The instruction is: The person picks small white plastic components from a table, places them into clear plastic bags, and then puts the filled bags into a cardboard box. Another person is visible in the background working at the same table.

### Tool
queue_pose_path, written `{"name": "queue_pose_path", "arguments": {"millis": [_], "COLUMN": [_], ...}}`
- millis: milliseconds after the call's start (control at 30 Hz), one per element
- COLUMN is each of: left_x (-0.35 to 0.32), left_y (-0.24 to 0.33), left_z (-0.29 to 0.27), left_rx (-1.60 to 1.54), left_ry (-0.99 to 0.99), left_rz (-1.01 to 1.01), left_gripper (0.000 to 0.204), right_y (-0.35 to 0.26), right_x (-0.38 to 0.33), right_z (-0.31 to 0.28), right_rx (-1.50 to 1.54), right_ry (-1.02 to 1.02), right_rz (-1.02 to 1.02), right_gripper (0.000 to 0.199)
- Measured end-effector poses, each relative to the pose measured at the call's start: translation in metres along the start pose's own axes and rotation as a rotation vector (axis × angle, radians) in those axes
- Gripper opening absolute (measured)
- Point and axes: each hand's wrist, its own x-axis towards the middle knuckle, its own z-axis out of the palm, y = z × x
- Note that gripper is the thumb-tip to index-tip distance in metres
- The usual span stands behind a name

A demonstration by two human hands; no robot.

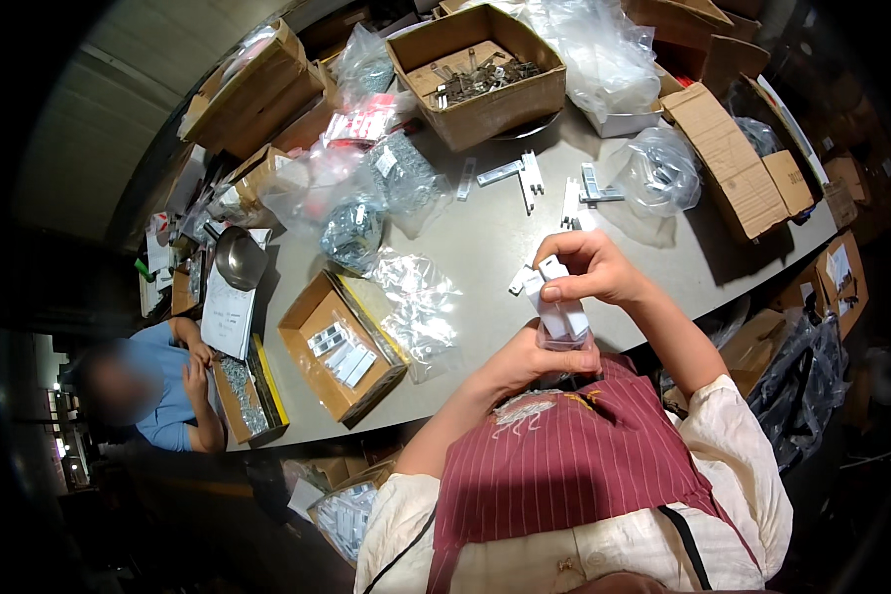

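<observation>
Close to my body, my left hand (537, 362) is wrapped around a small clear plastic bag (562, 344) with white rectangular pieces sticking out of its top. My right hand (601, 269) pinches one of these white pieces (552, 267) between thumb and fingers, just above the bag's mouth. Another white piece (518, 281) appears by the bag, partly hidden by the ones I hold. Beyond my hands, several narrow white and metal pieces (531, 180) lie on the grey table (485, 233). The bag's lower end is hidden by my left hand.
An open cardboard box (384, 368) with white pieces stands to the left, beside flat clear plastic (414, 307). Bags of metal parts (354, 233) and a box of small metal pieces (447, 124) stand farther back. A co-worker in blue (173, 381) sits far left.
</observation>
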Motion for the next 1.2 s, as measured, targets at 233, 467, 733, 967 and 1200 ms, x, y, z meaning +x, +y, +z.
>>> {"name": "queue_pose_path", "arguments": {"millis": [233, 467, 733, 967, 1200], "left_x": [0.004, -0.007, -0.012, -0.015, -0.014], "left_y": [-0.005, 0.017, 0.014, 0.007, 0.0], "left_z": [0.0, 0.017, 0.014, 0.007, 0.008], "left_rx": [-0.21, -0.242, -0.246, -0.296, -0.341], "left_ry": [0.051, 0.131, 0.123, 0.078, 0.166], "left_rz": [-0.015, -0.091, -0.115, -0.138, -0.063], "left_gripper": [0.026, 0.026, 0.03, 0.041, 0.034], "right_y": [0.009, 0.026, 0.023, 0.021, 0.02], "right_x": [0.0, -0.008, -0.005, -0.007, -0.004], "right_z": [0.004, 0.013, 0.012, 0.035, 0.034], "right_rx": [-0.017, -0.189, -0.309, -0.354, -0.555], "right_ry": [0.028, 0.138, 0.127, 0.168, 0.175], "right_rz": [-0.03, -0.072, -0.17, -0.136, -0.307], "right_gripper": [0.022, 0.024, 0.029, 0.035, 0.022]}}
